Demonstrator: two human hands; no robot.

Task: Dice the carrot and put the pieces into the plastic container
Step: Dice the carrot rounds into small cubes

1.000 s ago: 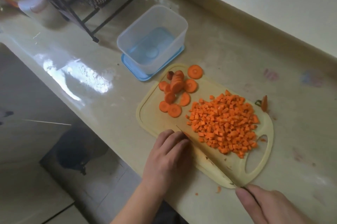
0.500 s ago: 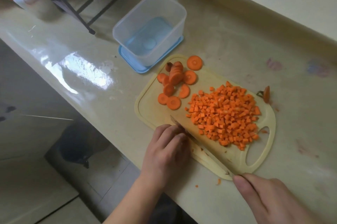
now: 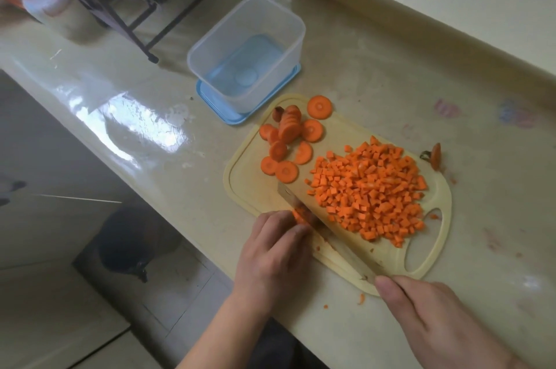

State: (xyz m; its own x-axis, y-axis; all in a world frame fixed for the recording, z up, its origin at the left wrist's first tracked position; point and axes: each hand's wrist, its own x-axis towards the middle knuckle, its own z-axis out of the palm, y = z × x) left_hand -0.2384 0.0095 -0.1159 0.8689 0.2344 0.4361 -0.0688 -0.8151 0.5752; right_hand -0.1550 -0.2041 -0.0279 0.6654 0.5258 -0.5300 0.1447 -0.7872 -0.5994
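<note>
On the counter (image 3: 346, 74), the container (image 3: 245, 51) stands beside the board (image 3: 249, 170), which carries the dice (image 3: 368, 191) and slices (image 3: 284, 140), while the right hand (image 3: 436, 320) grips the knife (image 3: 328, 227) and the left hand (image 3: 275, 254), fingers curled, apparently pins carrot pieces (image 3: 299, 214) against the blade.
</note>
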